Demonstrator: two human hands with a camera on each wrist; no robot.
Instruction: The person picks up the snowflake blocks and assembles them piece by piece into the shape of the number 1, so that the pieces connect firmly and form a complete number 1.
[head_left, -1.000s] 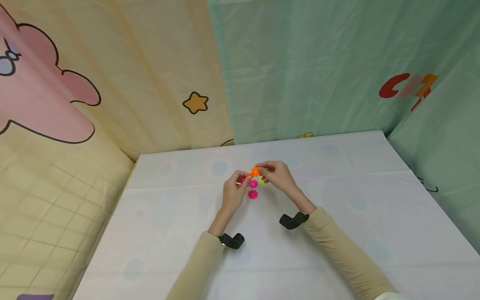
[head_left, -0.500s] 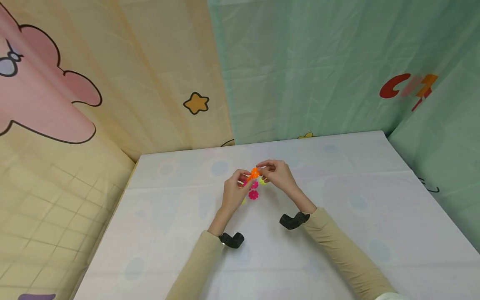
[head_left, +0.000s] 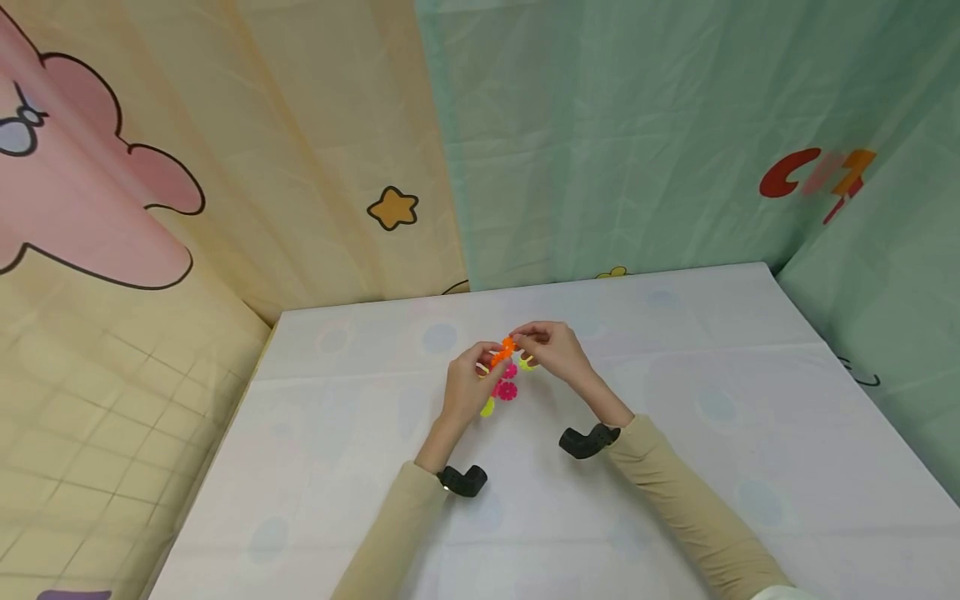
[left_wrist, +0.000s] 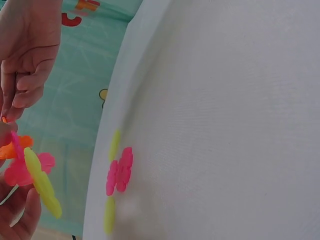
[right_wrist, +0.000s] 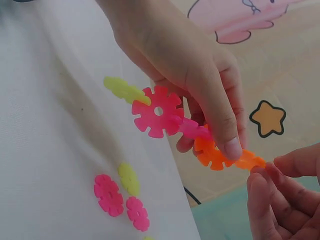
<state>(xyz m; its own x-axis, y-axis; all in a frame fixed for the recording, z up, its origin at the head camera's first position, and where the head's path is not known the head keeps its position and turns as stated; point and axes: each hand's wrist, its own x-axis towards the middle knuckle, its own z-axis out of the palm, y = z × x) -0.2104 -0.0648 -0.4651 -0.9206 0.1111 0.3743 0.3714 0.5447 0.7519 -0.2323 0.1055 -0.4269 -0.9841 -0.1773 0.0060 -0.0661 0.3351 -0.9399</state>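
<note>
My left hand (head_left: 465,387) grips a short chain of notched plastic discs slotted together, held up over the white table. Along it come a yellow disc (right_wrist: 120,89) at the lower end, a pink disc (right_wrist: 145,120), a magenta disc (right_wrist: 190,128) and an orange disc (right_wrist: 212,159). Thumb and fingers of that hand close round the orange part. The fingertips of my right hand (head_left: 558,350) pinch the far edge of a second orange disc (right_wrist: 250,161), at the chain's upper end.
On the table (head_left: 645,517) below the hands lie loose discs: a large pink one (right_wrist: 107,195), a smaller pink one (right_wrist: 137,214) and a yellow one (right_wrist: 129,178). Another yellow disc (left_wrist: 109,215) lies near them. A printed curtain (head_left: 615,125) hangs behind the table's far edge.
The held chain has turned: its yellow end now shows below my left hand, and the upper orange disc appears more edge-on. Both hands stay almost in place.
</note>
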